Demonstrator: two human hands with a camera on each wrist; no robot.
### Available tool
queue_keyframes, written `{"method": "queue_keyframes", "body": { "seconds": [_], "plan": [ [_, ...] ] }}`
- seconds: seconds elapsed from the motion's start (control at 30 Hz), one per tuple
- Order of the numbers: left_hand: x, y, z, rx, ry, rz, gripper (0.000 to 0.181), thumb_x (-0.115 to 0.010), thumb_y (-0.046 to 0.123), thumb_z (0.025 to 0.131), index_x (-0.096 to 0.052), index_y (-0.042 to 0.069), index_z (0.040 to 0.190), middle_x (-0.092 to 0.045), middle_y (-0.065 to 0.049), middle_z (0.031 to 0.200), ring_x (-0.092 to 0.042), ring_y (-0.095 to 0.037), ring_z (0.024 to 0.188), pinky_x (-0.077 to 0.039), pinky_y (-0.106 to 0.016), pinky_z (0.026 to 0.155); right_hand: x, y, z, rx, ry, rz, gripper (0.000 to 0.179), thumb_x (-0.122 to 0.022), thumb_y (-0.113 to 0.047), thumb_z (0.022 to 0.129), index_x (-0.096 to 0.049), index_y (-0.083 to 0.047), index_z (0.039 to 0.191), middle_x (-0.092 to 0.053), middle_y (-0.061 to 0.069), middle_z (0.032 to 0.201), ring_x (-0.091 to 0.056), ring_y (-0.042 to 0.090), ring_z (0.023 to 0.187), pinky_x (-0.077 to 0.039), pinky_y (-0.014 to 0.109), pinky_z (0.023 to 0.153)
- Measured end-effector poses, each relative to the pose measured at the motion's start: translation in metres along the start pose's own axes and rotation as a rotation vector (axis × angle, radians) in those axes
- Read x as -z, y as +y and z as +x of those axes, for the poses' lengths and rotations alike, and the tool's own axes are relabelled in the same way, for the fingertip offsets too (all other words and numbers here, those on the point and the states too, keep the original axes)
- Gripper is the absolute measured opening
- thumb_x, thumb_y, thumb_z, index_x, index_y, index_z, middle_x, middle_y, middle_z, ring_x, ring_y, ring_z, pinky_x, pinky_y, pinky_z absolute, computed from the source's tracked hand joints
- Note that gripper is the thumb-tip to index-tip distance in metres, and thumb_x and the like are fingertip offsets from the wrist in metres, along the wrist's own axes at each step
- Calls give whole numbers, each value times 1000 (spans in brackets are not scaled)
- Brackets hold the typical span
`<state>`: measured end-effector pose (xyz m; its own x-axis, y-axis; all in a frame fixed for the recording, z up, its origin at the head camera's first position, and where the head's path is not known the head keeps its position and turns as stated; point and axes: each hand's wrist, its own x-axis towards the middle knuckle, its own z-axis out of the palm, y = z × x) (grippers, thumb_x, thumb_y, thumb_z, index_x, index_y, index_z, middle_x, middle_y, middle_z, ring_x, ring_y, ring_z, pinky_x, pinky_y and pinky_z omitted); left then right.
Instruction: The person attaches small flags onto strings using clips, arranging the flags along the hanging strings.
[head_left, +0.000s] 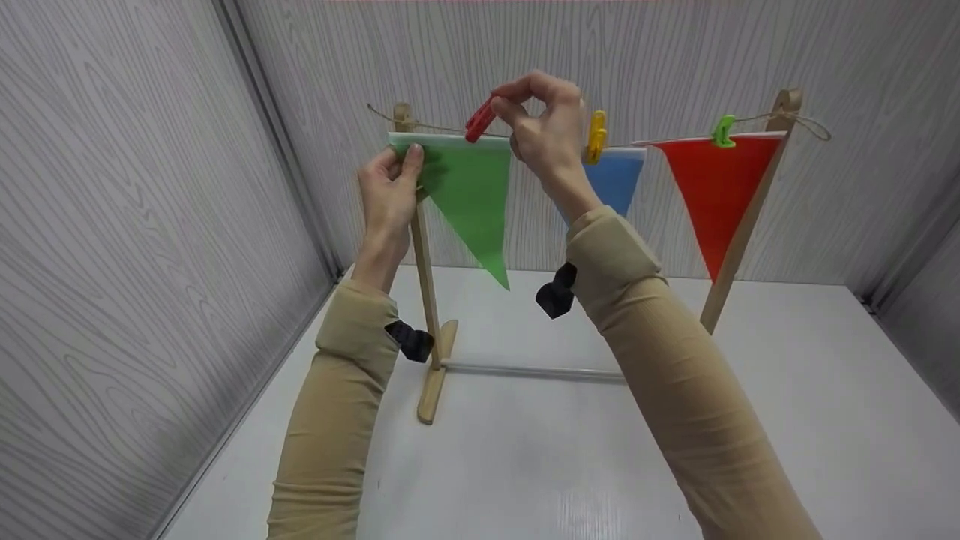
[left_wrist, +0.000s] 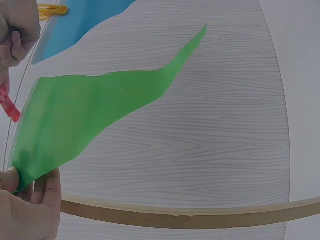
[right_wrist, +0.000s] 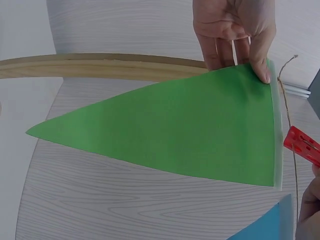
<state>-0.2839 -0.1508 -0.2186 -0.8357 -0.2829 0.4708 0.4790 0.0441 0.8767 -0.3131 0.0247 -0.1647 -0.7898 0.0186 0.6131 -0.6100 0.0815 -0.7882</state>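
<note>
My left hand (head_left: 390, 187) pinches the upper left corner of a green triangular pennant (head_left: 476, 195), thumb in front and fingers behind. The pennant's white top edge runs along a twine line (right_wrist: 286, 102), and its tip points down. Between thumb and fingertips, my right hand (head_left: 547, 124) holds a red clothespin (head_left: 480, 120) by one end. The clothespin's other end slants down to the pennant's top edge, near its middle; in the right wrist view it overlaps the twine.
A blue pennant (head_left: 615, 176) hangs under a yellow clothespin (head_left: 596, 136), partly behind my right wrist. Farther right hangs a red pennant (head_left: 720, 187) with a green clothespin (head_left: 724, 131). Wooden posts (head_left: 426, 277) carry the twine above a white table (head_left: 525, 457).
</note>
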Motion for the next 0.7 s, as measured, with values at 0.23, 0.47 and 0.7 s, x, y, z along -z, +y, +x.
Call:
{"method": "queue_keyframes", "body": {
  "seconds": [0.23,0.47,0.7],
  "plan": [
    [0,1,0,23,-4,-13,31,-54,18,104,-64,-5,122,-69,-11,108,-67,-16,98,-58,-38,96,-5,-1,-1,65,-1,-103,5,-72,-6,92,-76,-3,93,-67,-5,86,-56,8,76,-43,19,74],
    [-2,1,2,28,-18,-66,29,-55,17,104,-64,-4,121,-70,-5,102,-68,-15,96,-58,-39,97,-6,-2,1,65,3,-161,5,-73,-7,91,-78,-5,93,-72,-2,87,-62,16,101,-39,22,105],
    [-3,1,2,25,-13,-59,30,-55,19,104,-65,-4,121,-69,-3,102,-68,-13,94,-59,-38,94,-6,0,1,39,-12,-228,8,-72,-10,92,-78,-7,96,-72,-4,89,-63,15,104,-39,22,103]
  ]
}}
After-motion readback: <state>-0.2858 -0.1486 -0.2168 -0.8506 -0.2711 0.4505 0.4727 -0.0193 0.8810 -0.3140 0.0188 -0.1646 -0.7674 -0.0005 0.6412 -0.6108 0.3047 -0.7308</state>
